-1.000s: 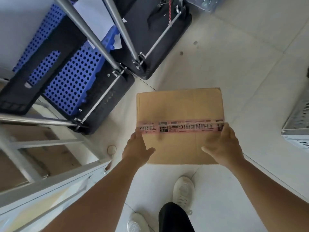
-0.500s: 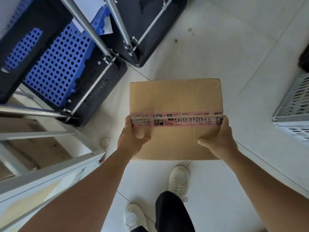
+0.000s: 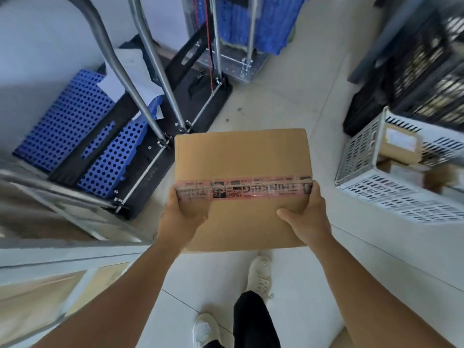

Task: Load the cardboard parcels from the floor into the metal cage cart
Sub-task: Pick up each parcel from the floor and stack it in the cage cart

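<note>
Carry step: left hand [image 3: 181, 217] & right hand [image 3: 309, 217] are gripping taped cardboard parcel [image 3: 242, 172] by opposite edges, thumbs on top, held above floor. Next, prob.: swinging it left into metal cage cart [image 3: 75, 249].

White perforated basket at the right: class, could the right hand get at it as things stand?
Probably not yet: the right hand, like the left hand, grips the cardboard parcel. The floor toward the white basket looks clear.

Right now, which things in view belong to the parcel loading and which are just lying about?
Job:
- cardboard parcel, held off the floor
- left hand and right hand gripping its sides
- metal cage cart, lower left

Lying about:
- blue perforated panels
- white basket
- black crate
</note>
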A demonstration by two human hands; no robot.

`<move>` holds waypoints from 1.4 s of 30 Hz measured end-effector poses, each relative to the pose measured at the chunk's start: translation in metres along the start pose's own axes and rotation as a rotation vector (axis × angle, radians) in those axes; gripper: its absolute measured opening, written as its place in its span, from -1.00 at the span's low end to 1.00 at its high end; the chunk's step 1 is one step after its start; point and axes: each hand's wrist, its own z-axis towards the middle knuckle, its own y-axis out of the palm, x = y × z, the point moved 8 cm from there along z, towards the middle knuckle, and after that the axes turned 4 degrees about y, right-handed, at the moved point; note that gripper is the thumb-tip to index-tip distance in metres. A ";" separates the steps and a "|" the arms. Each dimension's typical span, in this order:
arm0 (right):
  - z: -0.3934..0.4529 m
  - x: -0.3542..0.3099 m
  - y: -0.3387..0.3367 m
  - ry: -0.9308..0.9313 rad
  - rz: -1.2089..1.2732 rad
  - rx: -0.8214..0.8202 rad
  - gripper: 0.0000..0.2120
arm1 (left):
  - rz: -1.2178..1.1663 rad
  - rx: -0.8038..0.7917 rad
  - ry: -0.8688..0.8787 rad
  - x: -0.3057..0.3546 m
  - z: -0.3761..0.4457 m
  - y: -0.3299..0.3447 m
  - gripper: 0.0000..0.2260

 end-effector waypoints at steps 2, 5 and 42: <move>-0.029 -0.010 -0.024 -0.010 0.009 0.024 -0.03 | -0.023 0.001 0.038 0.018 -0.025 -0.017 -0.40; -0.067 -0.022 -0.058 -0.019 0.037 0.057 -0.03 | -0.033 0.006 0.076 0.049 -0.063 -0.041 -0.32; -0.541 -0.204 -0.255 -0.744 0.265 0.224 0.03 | -0.337 0.590 0.623 0.129 -0.522 -0.380 -0.30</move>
